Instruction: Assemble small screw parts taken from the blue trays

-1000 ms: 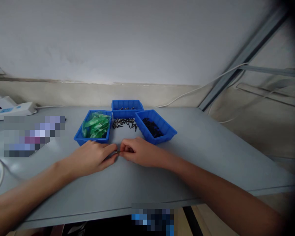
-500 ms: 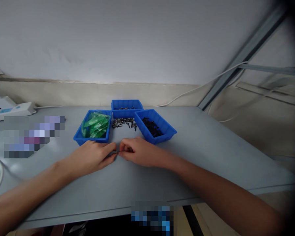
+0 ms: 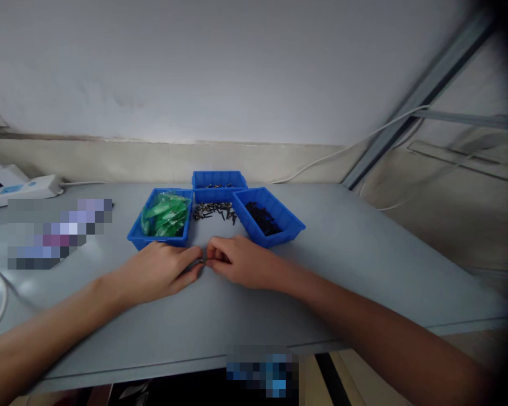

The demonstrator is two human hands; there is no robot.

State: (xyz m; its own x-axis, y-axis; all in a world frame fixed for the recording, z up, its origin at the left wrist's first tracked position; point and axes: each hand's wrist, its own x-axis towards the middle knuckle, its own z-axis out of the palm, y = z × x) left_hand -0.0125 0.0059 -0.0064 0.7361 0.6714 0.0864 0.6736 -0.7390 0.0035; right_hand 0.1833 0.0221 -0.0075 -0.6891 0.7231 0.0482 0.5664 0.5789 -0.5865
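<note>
My left hand (image 3: 165,270) and my right hand (image 3: 237,260) meet fingertip to fingertip over the table, both closed in a pinch. Between them is a small metal screw (image 3: 202,260), gripped from both sides and mostly covered by the fingers. Just beyond lies a loose pile of dark screws with brassy parts (image 3: 215,212). Left of the pile, a blue bin (image 3: 134,239) holds green pieces in clear plastic bags (image 3: 166,215). A second blue bin (image 3: 294,228) on the right contains black screw-like parts (image 3: 262,219). Behind the pile, a third blue bin (image 3: 214,195) has small brassy parts inside.
The grey table (image 3: 355,265) runs back to a wall. On the far left are a white power strip (image 3: 34,189), a blurred-out object (image 3: 63,231) and a white cable (image 3: 2,299). A metal frame post (image 3: 385,129) slants up at the right.
Both hands keep their pinch at nearly the same place. The whole view has shifted very slightly; the bins and the pile stay as they were.
</note>
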